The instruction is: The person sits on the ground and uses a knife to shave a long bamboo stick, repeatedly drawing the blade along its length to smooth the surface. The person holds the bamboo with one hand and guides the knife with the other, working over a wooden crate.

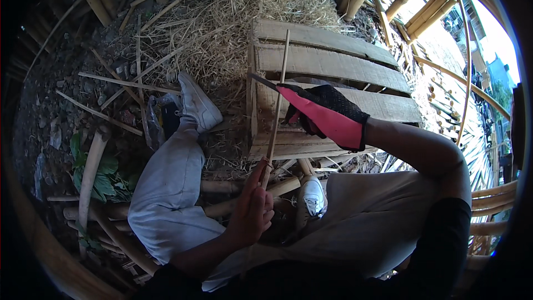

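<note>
Bamboo strip (276, 115), long and thin, gripped near its lower end by the left hand (251, 214). That hand is bare, fingers curled and pressed together around the strip, thumb side up. Strip runs from there up and away, leaning slightly right, far end above both hands.

Right hand (327, 114), in a pink and black glove, sits ahead and to the right of the left one. Closed on a knife (265, 82); handle hidden inside the glove. Dark blade sticks out to the left of that hand and crosses the strip. Can't tell if the edge is biting or just lying against it.

Slatted wooden crate (338, 70) is under and beyond the right hand. Straw (227, 33) heaped past the crate, ahead and left of the right hand. White shoe (199, 105) ahead and left of the left hand, second shoe (313, 197) just to its right. Green leaves (104, 180) well to the left of the left hand, next to an upright pole (90, 180).
</note>
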`<state>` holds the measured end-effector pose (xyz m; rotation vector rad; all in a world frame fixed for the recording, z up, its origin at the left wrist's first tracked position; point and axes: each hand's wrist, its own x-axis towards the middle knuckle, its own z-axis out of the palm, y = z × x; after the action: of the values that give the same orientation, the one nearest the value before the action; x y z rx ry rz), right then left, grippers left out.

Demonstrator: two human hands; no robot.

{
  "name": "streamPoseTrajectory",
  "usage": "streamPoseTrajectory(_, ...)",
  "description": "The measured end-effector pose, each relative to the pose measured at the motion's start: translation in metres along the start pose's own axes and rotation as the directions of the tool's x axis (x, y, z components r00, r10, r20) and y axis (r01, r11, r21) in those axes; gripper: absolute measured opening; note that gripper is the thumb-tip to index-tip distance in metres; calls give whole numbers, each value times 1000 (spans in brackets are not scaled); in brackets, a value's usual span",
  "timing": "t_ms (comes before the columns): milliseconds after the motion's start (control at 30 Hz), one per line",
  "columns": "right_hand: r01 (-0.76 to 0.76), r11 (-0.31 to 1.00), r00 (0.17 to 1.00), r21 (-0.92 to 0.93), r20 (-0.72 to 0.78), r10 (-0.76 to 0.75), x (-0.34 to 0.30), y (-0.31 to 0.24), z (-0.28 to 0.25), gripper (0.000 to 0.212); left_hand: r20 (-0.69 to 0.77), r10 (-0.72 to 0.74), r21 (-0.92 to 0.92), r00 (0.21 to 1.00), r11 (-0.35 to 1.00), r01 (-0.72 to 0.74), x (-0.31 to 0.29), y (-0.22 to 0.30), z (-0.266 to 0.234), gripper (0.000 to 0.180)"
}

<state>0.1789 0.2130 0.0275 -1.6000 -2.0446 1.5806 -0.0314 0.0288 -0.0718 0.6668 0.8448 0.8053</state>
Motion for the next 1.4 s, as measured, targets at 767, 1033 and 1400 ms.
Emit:
streamPoseTrajectory(767, 99, 222, 921, -970, 5, -390, 32, 18, -2, 52, -85, -113, -92, 990, 990, 106, 6, -2, 4, 57)
streamPoseTrajectory(1033, -104, 304, 900, -947, -220, -377, 34, 10, -11, 62, -84, -139, -100, 987, 986, 131, -1, -12, 6, 48)
streamPoseTrajectory(1400, -269, 582, 939, -768, -343, -19, 39, 2, -43, 82, -84, -110, -66, 990, 992, 105, 1, -20, 2, 46)
